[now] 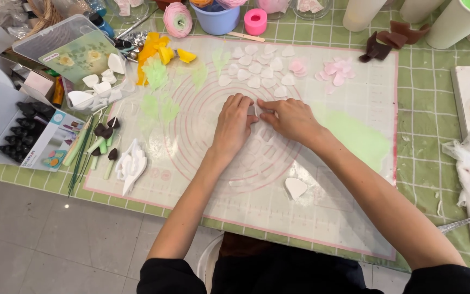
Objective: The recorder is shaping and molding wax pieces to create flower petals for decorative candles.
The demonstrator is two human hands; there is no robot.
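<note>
1. The left hand [232, 124] lies flat on the see-through mat [354, 179], with its fingers [241, 103] bent down together.
2. The right hand [290, 117] is just beside it, and the fingertips of both hands almost meet.
3. Between the fingertips sits a small white piece [254, 110]. Both hands seem to pinch it, but it is too small to tell how tight the hold is.
4. Just past the fingers, farther from the person, lies a bunch of white petals [254, 68] on the mat.
5. To the right of those, beyond the right hand's fingers, are pink petals [334, 71].
6. Beyond the left hand's fingers, off to the left, are green leaf shapes [156, 73] and yellow bits [161, 51].
7. Under the right wrist there is a flat green sheet [363, 139].
8. Behind the hands, nearer the person, one white petal cutter [295, 187] lies alone.
9. Far left of the left hand are green sticks with dark tips [104, 144] and a clear box [77, 54].
</note>
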